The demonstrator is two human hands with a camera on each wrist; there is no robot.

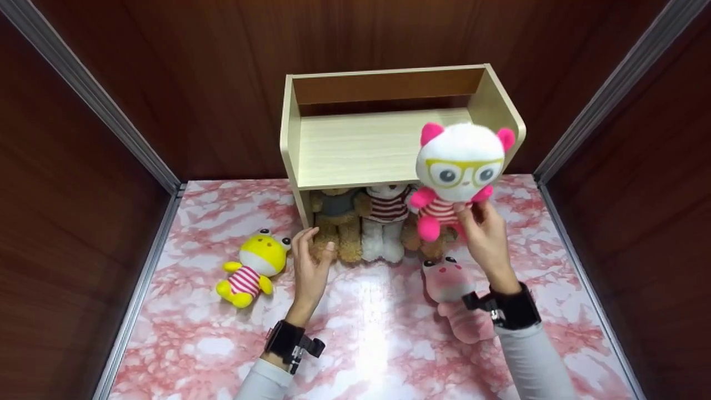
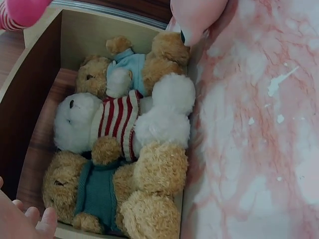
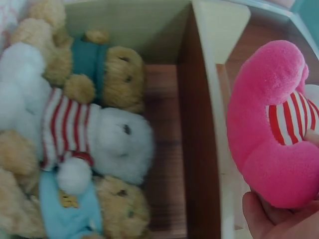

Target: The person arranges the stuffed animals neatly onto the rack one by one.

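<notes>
My right hand (image 1: 489, 239) grips a plush panda (image 1: 461, 161) by its striped body. The panda has a white head, pink ears and limbs, and yellow glasses. It is held up before the right part of the shelf's upper level. In the right wrist view its pink legs (image 3: 259, 149) face the camera. My left hand (image 1: 311, 266) is at the front left edge of the wooden shelf (image 1: 383, 147), its fingers loosely bent and holding nothing; whether they touch the shelf I cannot tell. In the lower level sit a teddy bear in a dark green sweater (image 2: 99, 194), a white bear (image 2: 117, 119) and a blue-shirted bear (image 2: 132, 69).
A yellow frog plush (image 1: 253, 269) lies on the marbled tabletop (image 1: 211, 350) at left. On the right, a pink frog plush (image 1: 455, 300) lies partly under my right forearm. Dark wood panels (image 1: 211, 66) with metal corner rails (image 1: 116, 105) enclose the space.
</notes>
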